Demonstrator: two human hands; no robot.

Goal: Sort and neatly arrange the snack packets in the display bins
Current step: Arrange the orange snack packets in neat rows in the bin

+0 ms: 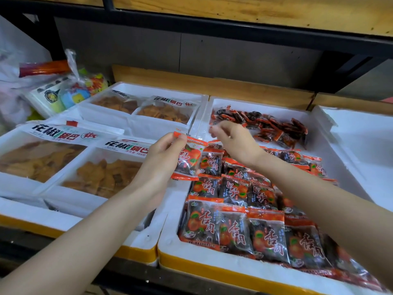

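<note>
Even soft light, blurred, bowed edges

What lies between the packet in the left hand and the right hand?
In the head view, only the white foam bin wall shows in the gap between the packet and the right hand.

The held packet [188, 158] and the rowed snack packets [231, 228] have orange-red edges, clear windows over dark contents, red characters and orange fruit with green leaves; the loose heap [265, 126] behind is red-orange and near black. The foam bins [170, 248] are white with an orange-yellow front band [212, 271]; the large bags [106, 173] show golden-brown pieces under white headers lettered black, green and red.
</note>
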